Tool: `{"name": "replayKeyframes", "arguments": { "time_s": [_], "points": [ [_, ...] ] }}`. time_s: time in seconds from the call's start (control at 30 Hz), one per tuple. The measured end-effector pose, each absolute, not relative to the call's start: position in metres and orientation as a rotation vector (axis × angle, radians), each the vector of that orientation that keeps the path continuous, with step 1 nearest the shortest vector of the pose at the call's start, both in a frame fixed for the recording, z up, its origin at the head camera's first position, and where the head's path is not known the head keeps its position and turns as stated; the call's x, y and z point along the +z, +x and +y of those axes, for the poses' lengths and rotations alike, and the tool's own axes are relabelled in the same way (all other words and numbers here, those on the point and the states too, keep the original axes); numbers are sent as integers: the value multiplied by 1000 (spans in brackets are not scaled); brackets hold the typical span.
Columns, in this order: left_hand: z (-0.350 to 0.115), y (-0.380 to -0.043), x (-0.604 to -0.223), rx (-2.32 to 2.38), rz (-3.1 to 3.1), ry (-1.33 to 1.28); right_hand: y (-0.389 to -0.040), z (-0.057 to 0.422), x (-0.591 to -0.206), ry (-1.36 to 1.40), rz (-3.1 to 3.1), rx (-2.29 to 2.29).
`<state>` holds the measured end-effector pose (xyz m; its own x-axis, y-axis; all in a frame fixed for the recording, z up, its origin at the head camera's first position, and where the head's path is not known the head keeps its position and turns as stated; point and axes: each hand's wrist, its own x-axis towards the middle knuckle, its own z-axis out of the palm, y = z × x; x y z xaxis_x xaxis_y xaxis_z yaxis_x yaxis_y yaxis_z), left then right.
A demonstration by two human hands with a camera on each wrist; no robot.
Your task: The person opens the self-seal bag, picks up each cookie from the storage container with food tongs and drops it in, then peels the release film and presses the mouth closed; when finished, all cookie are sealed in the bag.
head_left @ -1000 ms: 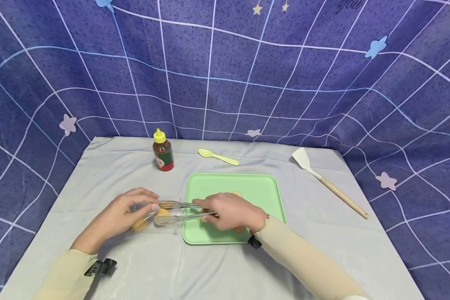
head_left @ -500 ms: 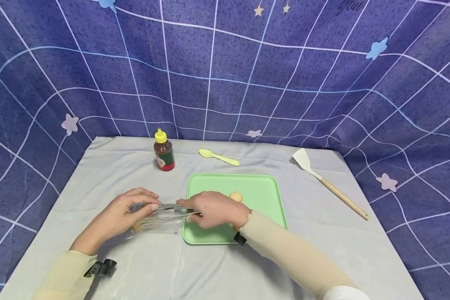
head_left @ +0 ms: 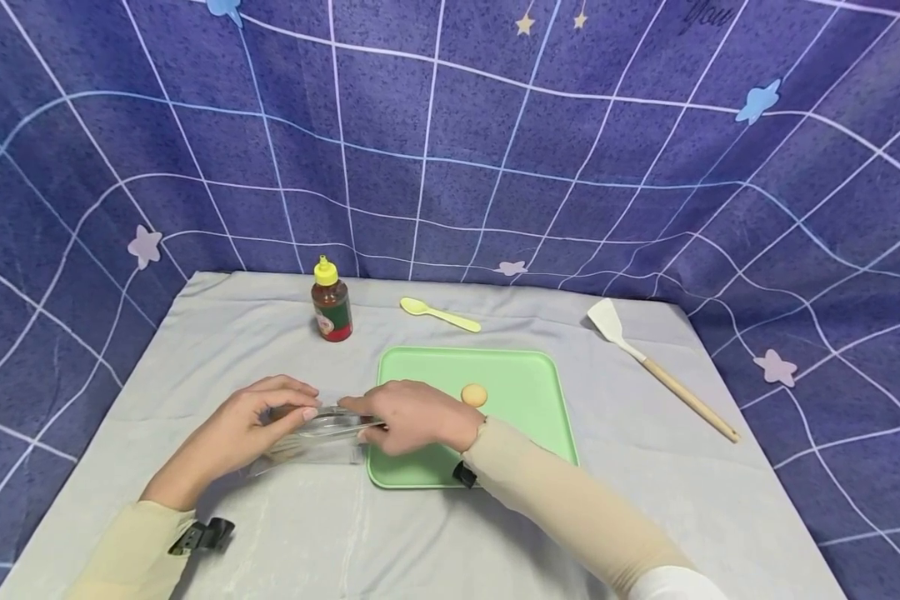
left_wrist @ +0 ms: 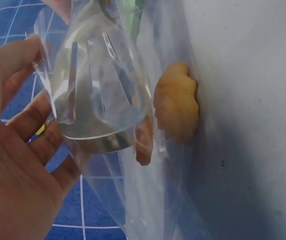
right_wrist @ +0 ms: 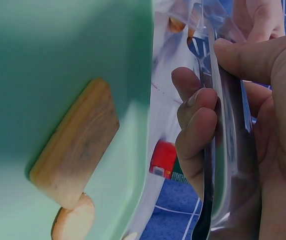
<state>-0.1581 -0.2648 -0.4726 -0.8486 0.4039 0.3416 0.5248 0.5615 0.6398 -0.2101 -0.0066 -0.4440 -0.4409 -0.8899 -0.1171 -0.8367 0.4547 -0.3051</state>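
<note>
Your left hand (head_left: 247, 429) held the clear plastic bag (head_left: 311, 437) on the gray tablecloth (head_left: 270, 533), just left of the green tray (head_left: 525, 371). Your fingers curled round the bag's top edge and kept its mouth lifted. In the left wrist view, a golden piece of food (left_wrist: 176, 107) sat inside the bag, down against the cloth.

Your right hand (head_left: 412, 415) gripped the metal tongs (head_left: 330, 419). Your fingers were wrapped tight round the handles, and the tips of the tongs pointed into the bag. I could not tell if the tips held anything.

A small round cookie (head_left: 474, 394) lay on the tray, just beside your right wrist. In the right wrist view, a flat tan piece (right_wrist: 75, 142) lay on the tray too, touching another round piece (right_wrist: 75, 220).

At the back of the table stood a sauce bottle (head_left: 332, 300) with a yellow cap. A yellow spoon (head_left: 438, 314) lay near it. A white spatula (head_left: 656, 367) with a wooden handle lay well off to the right.
</note>
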Motion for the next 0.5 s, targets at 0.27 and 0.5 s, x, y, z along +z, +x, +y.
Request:
{"name": "replayKeyframes", "arguments": {
  "time_s": [0.27,0.5],
  "points": [
    [-266,-157,-471,-1163,-2629,-794,-212,-15,-447,-1477,2433,-315],
    [-267,-157,-468,-1163,-2622,-785,-212,-22,-448,-1510,2426,-319]
  ]
}}
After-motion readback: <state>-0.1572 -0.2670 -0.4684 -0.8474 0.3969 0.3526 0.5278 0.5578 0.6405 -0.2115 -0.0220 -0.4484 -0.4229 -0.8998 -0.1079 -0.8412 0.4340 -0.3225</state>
